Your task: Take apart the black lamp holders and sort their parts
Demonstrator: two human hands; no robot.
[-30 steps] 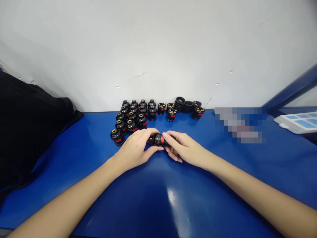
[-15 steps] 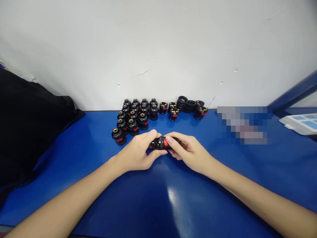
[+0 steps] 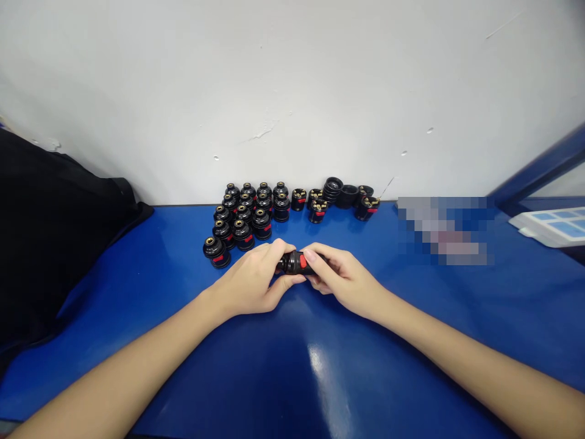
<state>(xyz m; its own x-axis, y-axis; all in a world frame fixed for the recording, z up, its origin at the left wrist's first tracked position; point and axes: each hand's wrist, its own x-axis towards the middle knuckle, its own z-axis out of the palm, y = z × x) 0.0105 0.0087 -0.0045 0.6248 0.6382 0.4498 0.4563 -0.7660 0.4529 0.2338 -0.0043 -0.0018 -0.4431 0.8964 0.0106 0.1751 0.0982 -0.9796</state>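
Note:
A black lamp holder [image 3: 294,263] with a red switch lies sideways between my hands, just above the blue tabletop. My left hand [image 3: 258,277] is closed round its narrow cap end. My right hand [image 3: 340,272] grips the other end, with the thumb beside the red switch; that end is mostly hidden by the fingers. Behind my left hand stand several assembled lamp holders [image 3: 242,233], upright with brass-ringed tops. Farther right are several uncapped lamp holder bodies [image 3: 317,211] with brass contacts showing, and a ribbed black ring [image 3: 333,189].
The blue table [image 3: 237,372] meets a white wall [image 3: 292,91] at the back. Black cloth [image 3: 59,231] covers the left side. At right lie a blurred-out patch [image 3: 443,231] and a white case with blue panels [image 3: 555,225]. A blue beam [image 3: 539,164] slants behind it.
Both hands keep their grip on the lamp holder, which appears slightly turned, with its switch less covered by the right thumb. The whole view has shifted a little.

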